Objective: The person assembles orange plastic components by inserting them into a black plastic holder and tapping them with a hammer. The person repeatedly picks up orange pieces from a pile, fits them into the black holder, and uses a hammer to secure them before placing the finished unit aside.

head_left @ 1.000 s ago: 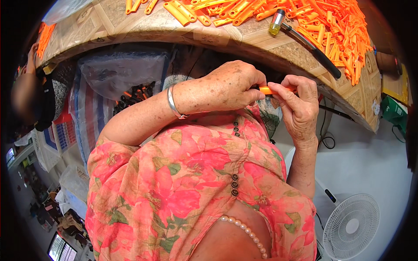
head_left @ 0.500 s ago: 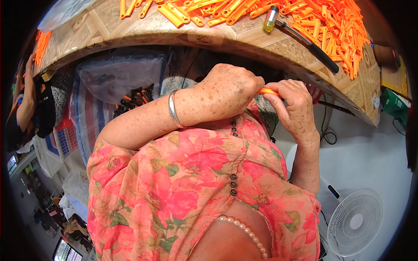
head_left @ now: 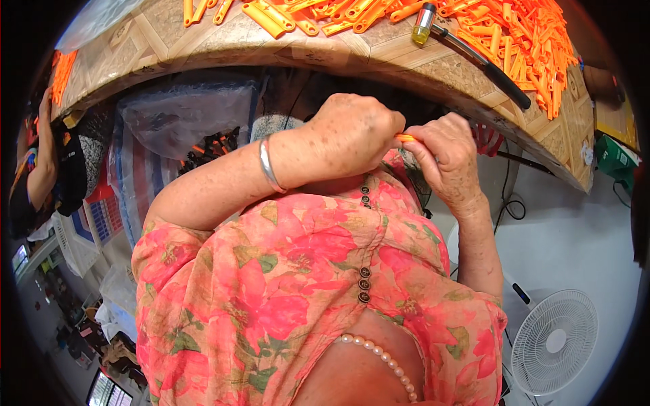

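My left hand (head_left: 355,132), with a silver bangle (head_left: 269,166) at its wrist, is closed in a fist over one end of an orange plastic piece (head_left: 405,137). From the other side, my right hand (head_left: 447,155) pinches that piece between thumb and curled fingers. Only a short orange stretch shows between the hands; its ends are hidden in the grips. Both hands are in front of my chest, below the near edge of the table (head_left: 291,57). A heap of orange plastic handles (head_left: 514,47) lies on that table.
A hammer (head_left: 474,57) with a yellow-tipped head and black grip lies beside the heap. Below the table, a striped bag (head_left: 145,155) holds dark pieces with orange parts. A white fan (head_left: 555,342) stands at the lower right. Another person's arm (head_left: 44,152) shows at far left.
Both hands have shifted slightly left, still holding the orange piece. Less of it shows between them, and the right-hand fingers have curled over more.
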The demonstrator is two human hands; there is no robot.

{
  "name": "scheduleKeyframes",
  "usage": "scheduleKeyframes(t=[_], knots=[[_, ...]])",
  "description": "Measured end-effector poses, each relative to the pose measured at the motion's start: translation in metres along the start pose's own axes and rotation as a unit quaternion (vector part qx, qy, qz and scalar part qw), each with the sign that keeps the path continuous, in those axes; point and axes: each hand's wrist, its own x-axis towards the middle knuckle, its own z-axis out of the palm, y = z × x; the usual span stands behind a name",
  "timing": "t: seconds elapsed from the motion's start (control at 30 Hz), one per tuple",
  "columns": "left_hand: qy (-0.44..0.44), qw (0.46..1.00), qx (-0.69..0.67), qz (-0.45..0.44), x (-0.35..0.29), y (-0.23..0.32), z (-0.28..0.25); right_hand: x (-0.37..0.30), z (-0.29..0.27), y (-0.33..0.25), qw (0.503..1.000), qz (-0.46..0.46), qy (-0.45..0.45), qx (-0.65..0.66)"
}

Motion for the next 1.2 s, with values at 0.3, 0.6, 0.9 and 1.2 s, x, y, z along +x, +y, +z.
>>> scheduleKeyframes(t=[0.3,0.6,0.9,1.2], knots=[[-0.239,0.650,-0.708,-0.138,-0.005,-0.031,-0.026,0.026,-0.036,-0.010,0.990,-0.111,0.053,-0.075],[-0.046,0.925,-0.373,-0.059,-0.013,-0.022,-0.005,0.025,-0.029,-0.011,0.995,-0.051,-0.002,-0.081],[0.168,0.985,0.010,0.029,-0.009,-0.010,0.005,0.018,-0.006,-0.017,0.992,-0.029,0.032,-0.116],[0.235,0.967,0.020,0.093,-0.005,-0.013,0.014,0.019,-0.003,-0.015,0.995,-0.037,0.031,-0.088]])
